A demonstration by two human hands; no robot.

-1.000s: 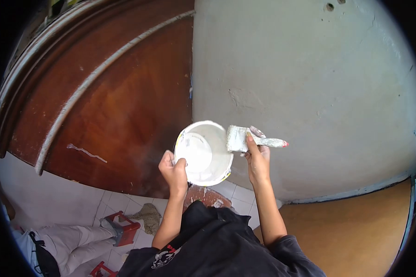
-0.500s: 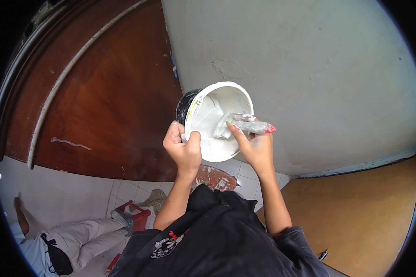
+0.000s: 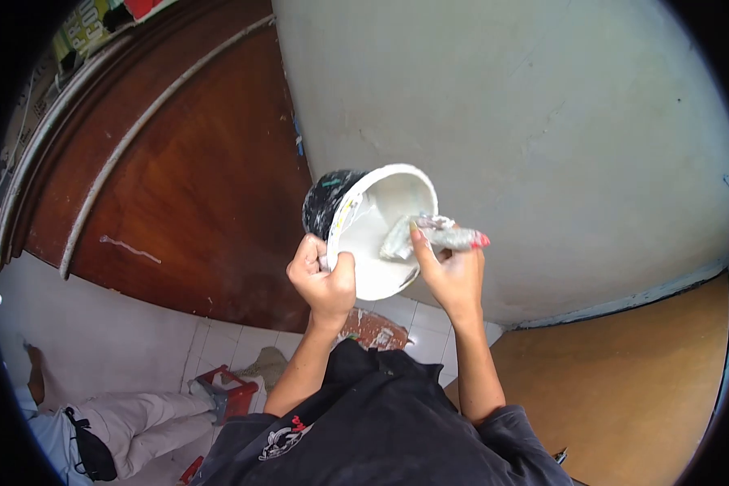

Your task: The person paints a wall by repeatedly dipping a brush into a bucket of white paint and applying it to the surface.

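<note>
Up against the pale wall, the left hand is closed around the rim of a paint bucket, tilting its white inside toward the person. The right hand is wrapped around a paint-caked brush, its bristles dipped inside the bucket and its red-tipped handle sticking out to the right. To the left of the wall stands a dark wooden door. Down on the tiled floor sits a red stool, and another person in light trousers is beside it.
</note>
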